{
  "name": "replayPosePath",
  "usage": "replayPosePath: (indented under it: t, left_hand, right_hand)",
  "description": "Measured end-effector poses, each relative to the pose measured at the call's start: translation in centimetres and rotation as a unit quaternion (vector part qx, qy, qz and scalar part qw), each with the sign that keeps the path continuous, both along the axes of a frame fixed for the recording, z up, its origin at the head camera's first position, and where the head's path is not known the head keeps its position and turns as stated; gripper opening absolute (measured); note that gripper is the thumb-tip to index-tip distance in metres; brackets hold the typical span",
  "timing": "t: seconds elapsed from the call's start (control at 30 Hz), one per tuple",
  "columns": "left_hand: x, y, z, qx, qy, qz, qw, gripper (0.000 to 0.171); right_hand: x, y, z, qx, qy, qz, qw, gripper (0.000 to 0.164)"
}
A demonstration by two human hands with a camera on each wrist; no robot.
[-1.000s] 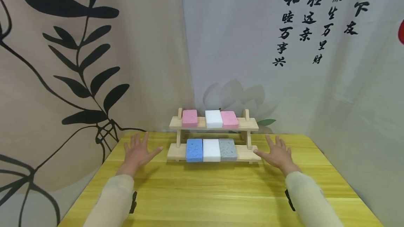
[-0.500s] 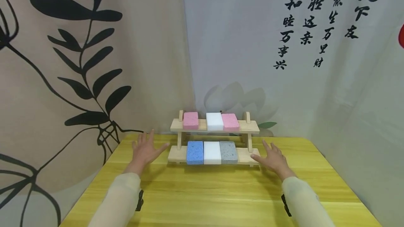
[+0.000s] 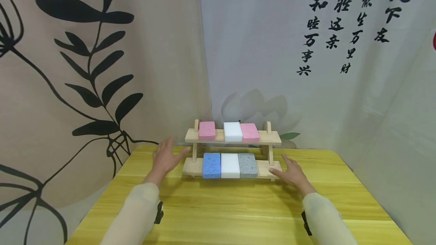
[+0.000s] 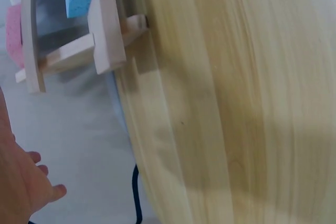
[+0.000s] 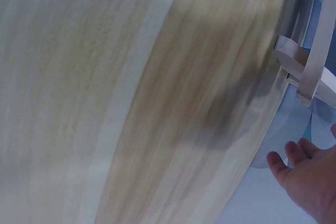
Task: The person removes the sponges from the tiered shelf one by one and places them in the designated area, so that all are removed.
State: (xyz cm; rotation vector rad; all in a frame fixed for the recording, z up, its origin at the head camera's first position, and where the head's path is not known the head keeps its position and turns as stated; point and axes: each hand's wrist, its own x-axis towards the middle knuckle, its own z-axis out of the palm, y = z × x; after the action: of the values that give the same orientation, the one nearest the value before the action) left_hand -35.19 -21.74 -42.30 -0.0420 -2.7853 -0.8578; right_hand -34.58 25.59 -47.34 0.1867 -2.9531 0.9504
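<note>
A two-tier wooden rack (image 3: 197,166) stands toward the back of the table. Its upper shelf carries a pink sponge (image 3: 207,131), a white sponge (image 3: 233,132) and another pink sponge (image 3: 249,132). Below sit a blue sponge (image 3: 211,165), a white sponge (image 3: 230,166) and a grey sponge (image 3: 248,165), side by side. My left hand (image 3: 165,158) is just left of the rack, thumb pointing toward it, fingers extended and holding nothing. On the other side, my right hand (image 3: 293,174) reaches beside the lower shelf's right end, its fingers spread; whether the thumb touches the wood I cannot tell.
The wooden table (image 3: 218,211) extends in front of the rack and to both sides. Behind it hangs a cloth backdrop (image 3: 163,67) with printed leaves and black writing. A dark band (image 3: 159,212) shows at my left wrist.
Both hands have drawn inward toward the rack, the left moving right and the right moving slightly left. The view has shifted a little; the sponges keep their places.
</note>
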Motion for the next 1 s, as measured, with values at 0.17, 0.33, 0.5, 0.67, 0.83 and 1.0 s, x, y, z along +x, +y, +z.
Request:
replayPosePath:
  t: [0.17,0.33,0.5,0.67,0.83,1.0]
  left_hand:
    - [-0.5,0.7,0.2,0.034,-0.004,0.005,0.9994,0.11]
    - [-0.7,1.4,0.5,0.062,-0.001,0.009,0.998,0.107]
    - [-0.7,2.1,1.0,0.088,0.004,0.005,0.9961,0.102]
    - [-0.5,3.0,1.7,0.11,0.005,0.005,0.9939,0.098]
    - [-0.9,3.7,1.9,0.125,0.006,0.016,0.992,0.103]
    - [-1.3,4.6,2.0,0.157,0.018,0.024,0.9871,0.103]
  right_hand:
    - [-0.1,0.0,-0.3,-0.031,-0.014,-0.002,0.999,0.101]
    - [-0.2,-0.1,-0.5,-0.059,-0.03,-0.005,0.998,0.099]
    - [-0.2,-0.3,-0.6,-0.071,-0.035,-0.004,0.997,0.097]
    - [-0.1,-0.4,-0.7,-0.077,-0.035,-0.007,0.996,0.093]
    - [-0.1,-0.4,-1.1,-0.08,-0.037,-0.006,0.996,0.09]
    - [-0.1,-0.3,-1.4,-0.094,-0.041,-0.005,0.995,0.089]
